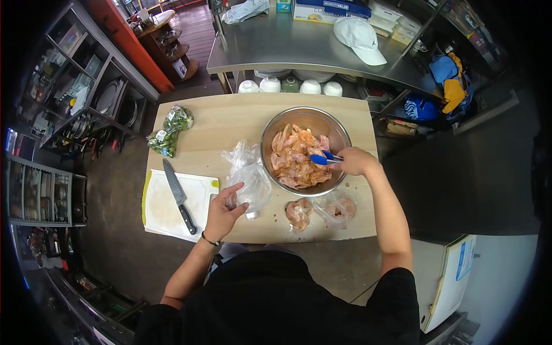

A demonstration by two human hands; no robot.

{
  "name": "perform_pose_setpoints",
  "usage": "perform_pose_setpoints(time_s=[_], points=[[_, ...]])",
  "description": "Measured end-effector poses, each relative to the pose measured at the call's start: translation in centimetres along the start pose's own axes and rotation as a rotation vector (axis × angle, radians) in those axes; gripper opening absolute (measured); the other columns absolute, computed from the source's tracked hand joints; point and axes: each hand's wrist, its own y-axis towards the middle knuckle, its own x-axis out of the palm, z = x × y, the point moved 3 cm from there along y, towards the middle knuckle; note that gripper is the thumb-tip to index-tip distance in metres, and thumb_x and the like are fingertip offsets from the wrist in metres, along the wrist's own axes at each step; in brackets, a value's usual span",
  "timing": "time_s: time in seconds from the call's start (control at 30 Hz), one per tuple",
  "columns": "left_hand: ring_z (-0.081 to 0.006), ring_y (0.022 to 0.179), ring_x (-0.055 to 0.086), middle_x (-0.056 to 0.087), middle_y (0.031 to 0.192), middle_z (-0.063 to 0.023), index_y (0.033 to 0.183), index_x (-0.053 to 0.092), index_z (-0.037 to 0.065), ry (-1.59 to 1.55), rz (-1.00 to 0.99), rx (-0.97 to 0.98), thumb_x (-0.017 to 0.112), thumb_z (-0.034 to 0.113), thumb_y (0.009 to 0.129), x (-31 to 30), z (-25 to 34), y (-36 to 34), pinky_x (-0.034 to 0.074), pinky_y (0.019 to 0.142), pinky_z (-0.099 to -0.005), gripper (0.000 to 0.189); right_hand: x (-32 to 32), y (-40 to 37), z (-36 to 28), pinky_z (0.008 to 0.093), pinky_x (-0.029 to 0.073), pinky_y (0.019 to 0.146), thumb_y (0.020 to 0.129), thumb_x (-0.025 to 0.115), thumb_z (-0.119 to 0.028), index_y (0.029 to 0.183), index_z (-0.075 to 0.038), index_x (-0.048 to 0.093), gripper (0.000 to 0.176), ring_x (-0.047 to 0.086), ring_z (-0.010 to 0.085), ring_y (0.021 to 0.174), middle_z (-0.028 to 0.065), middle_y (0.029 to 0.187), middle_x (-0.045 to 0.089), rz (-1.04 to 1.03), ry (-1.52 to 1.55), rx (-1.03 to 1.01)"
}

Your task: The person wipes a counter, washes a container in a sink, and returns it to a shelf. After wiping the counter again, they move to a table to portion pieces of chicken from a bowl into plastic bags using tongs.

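A steel bowl (339, 133) full of raw marinated chicken pieces (294, 162) stands on the wooden table (230, 118). My right hand (355, 161) sits at the bowl's right rim, closed on blue-tipped tongs (323, 158) that reach into the chicken. My left hand (223, 211) grips a clear plastic bag (248, 175) just left of the bowl. Two filled bags of chicken (299, 213) (338, 208) lie on the table in front of the bowl.
A white cutting board (161, 213) with a black-handled knife (178, 195) lies at the left. A bag of green vegetables (171, 130) sits at the far left. Behind is a steel counter (287, 46) with a white cap (360, 37), boxes and bowls.
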Motion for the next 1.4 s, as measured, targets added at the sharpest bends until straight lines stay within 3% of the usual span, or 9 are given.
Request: perform_pose_setpoints(time_s=[0.17,0.33,0.73,0.83,0.9,1.0,1.1,1.27,1.4], points=[[-0.0023,0.055,0.036,0.044,0.077,0.0038,0.119,0.057,0.01,-0.008,-0.022,-0.027,0.07,0.002,0.073,0.2,0.5,-0.1,0.032,0.048,-0.0175,0.049,-0.6,0.7,1.3,0.0388,0.045,0.082,0.083,0.054,-0.046,0.096,-0.002,0.066,0.047,0.061,0.0315,0.093,0.0167,0.094,0.065,-0.06,0.243,-0.054],[-0.0021,0.055,0.035,0.044,0.077,0.0046,0.119,0.057,0.01,-0.027,-0.021,0.02,0.068,0.0,0.073,0.5,0.5,0.2,0.032,0.049,-0.0173,0.049,-1.8,-0.3,1.8,0.0388,0.047,0.08,0.083,0.053,-0.047,0.094,-0.001,0.066,0.049,0.061,0.0317,0.094,0.0193,0.095,0.065,0.119,0.113,0.211],[-0.0026,0.066,0.043,0.042,0.096,0.0004,0.131,0.043,0.009,-0.257,-0.118,0.127,0.056,-0.013,0.074,2.5,1.4,1.5,0.036,0.057,-0.0144,0.063,3.1,3.6,-1.0,0.0422,0.048,0.082,0.083,0.055,-0.039,0.098,-0.004,0.066,0.039,0.062,0.0317,0.094,0.0164,0.096,0.066,0.22,0.006,0.271],[-0.0032,0.066,0.045,0.043,0.101,-0.0007,0.133,0.04,0.009,-0.229,-0.098,0.1,0.055,-0.014,0.072,2.2,0.1,2.0,0.037,0.056,-0.0149,0.067,2.6,3.1,2.4,0.0354,0.05,0.062,0.086,0.053,-0.035,0.095,-0.004,0.067,0.035,0.065,0.0237,0.071,0.0132,0.081,0.067,0.192,0.16,0.006],[-0.0033,0.067,0.045,0.044,0.102,-0.0014,0.133,0.039,0.01,-0.203,-0.089,0.078,0.054,-0.015,0.071,1.9,-0.1,1.9,0.037,0.056,-0.0153,0.068,2.2,0.7,3.6,0.0248,0.035,0.041,0.089,0.052,-0.032,0.099,-0.003,0.065,0.033,0.048,0.0112,0.045,0.0045,0.061,0.056,-0.09,0.885,-0.133],[-0.004,0.067,0.047,0.045,0.105,-0.0027,0.134,0.036,0.011,-0.15,-0.089,0.057,0.052,-0.015,0.069,1.5,0.1,1.9,0.039,0.055,-0.016,0.072,1.3,-3.6,3.3,0.0184,0.02,0.037,0.091,0.051,-0.027,0.106,-0.002,0.062,0.032,0.029,0.0029,0.04,-0.0025,0.055,0.04,-0.208,1.272,-0.363],[-0.005,0.068,0.049,0.045,0.107,-0.004,0.137,0.032,0.011,-0.205,-0.121,0.066,0.05,-0.016,0.068,2.0,-0.1,2.2,0.041,0.055,-0.0169,0.076,2.3,-4.8,4.2,0.0177,0.022,0.038,0.091,0.052,-0.028,0.114,0.0,0.058,0.037,0.031,0.0024,0.041,-0.0022,0.055,0.041,-0.312,1.388,-0.511],[-0.006,0.069,0.05,0.044,0.111,-0.0052,0.138,0.027,0.011,-0.277,-0.201,0.035,0.049,-0.016,0.068,2.7,1.0,2.9,0.042,0.055,-0.0179,0.079,2.8,-5.7,0.6,0.0197,0.031,0.042,0.091,0.052,-0.028,0.119,0.0,0.055,0.04,0.04,0.0042,0.046,-0.0016,0.059,0.047,-0.357,1.288,-0.576],[-0.0049,0.069,0.049,0.045,0.115,-0.0045,0.138,0.028,0.011,-0.342,-0.286,0.046,0.049,-0.015,0.07,2.8,1.1,4.0,0.042,0.055,-0.0187,0.076,3.6,-6.3,-7.6,0.0342,0.046,0.059,0.088,0.055,-0.026,0.114,0.0,0.057,0.037,0.059,0.0238,0.067,0.0105,0.071,0.061,0.057,0.732,-0.635]])
